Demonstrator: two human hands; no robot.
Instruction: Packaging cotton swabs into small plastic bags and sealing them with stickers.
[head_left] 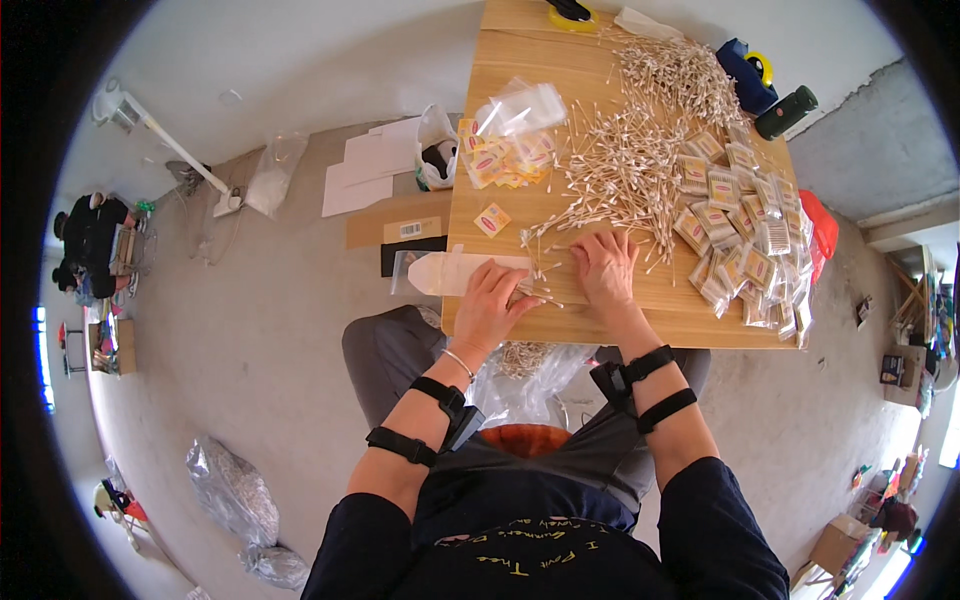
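My left hand [485, 308] lies at the table's near edge, over a white rounded card [440, 273] that overhangs to the left. A few cotton swabs [541, 296] stick out between its thumb and fingers, which are closed around them. To the right, my right hand [606, 266] rests on the tabletop with fingers bent and together. Its fingertips are at the near edge of the loose swabs, and what they pinch, if anything, is hidden. A big heap of cotton swabs [625, 165] spreads beyond both hands. One small yellow-and-white printed card [492, 220] lies above my left hand.
Filled swab packets [740, 215] pile up on the wooden table's [520, 60] right. Printed cards [510, 160] and clear bags [525, 108] lie at the left edge. A dark green cylinder [786, 112] and a tape roll [573, 15] stand at the back. A plastic bag [525, 385] hangs by my lap.
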